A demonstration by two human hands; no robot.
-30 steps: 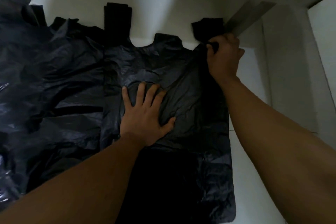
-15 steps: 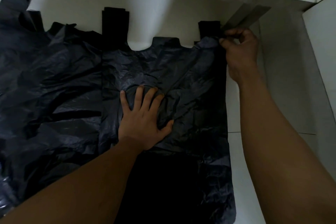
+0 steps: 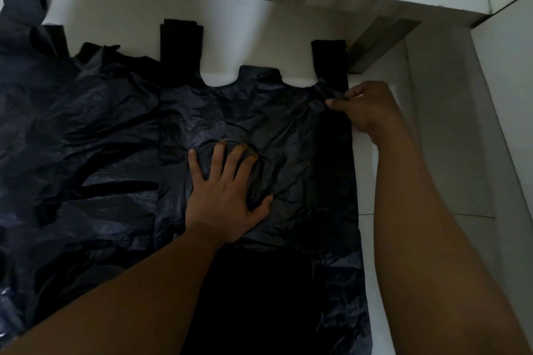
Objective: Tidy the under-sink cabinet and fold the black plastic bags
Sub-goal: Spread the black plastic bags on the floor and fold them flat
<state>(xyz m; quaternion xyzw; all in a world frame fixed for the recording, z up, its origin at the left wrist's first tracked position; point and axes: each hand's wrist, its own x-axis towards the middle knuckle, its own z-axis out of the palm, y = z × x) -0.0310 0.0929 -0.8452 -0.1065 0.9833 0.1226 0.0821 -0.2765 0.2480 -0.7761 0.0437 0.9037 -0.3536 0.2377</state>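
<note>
A black bag (image 3: 302,153) lies spread flat on the white floor (image 3: 253,37), mouth toward the far edge and bottom toward the person. Its two handles point away: the left handle (image 3: 180,46) is a straight dark strip, and the right handle (image 3: 328,57) reaches up near the far right corner, where a grey strip (image 3: 380,43) slants in. Between them a short tab (image 3: 259,75) sticks out from the mouth.

The left hand (image 3: 227,196) lies palm down on the middle of the bag, fingers straight and spread, thumb out to the side, pressing the plastic to the floor. The plastic is creased all around it, with a curved ridge just past the fingertips.

The right hand (image 3: 372,109) is at the bag's right edge, just below the base of the right handle. Its thumb and fingers are curled and closed on a fold of the plastic there, a pinch rather than a full fist.

Left of this bag, and touching or overlapping its left edge, a second bag (image 3: 80,153) lies rumpled and shiny, running out toward the floor's left edge. A narrow band of bare floor shows along the right edge, and past it stands a white panel (image 3: 447,124). The near end of the bag is in deep shadow between the two forearms.
</note>
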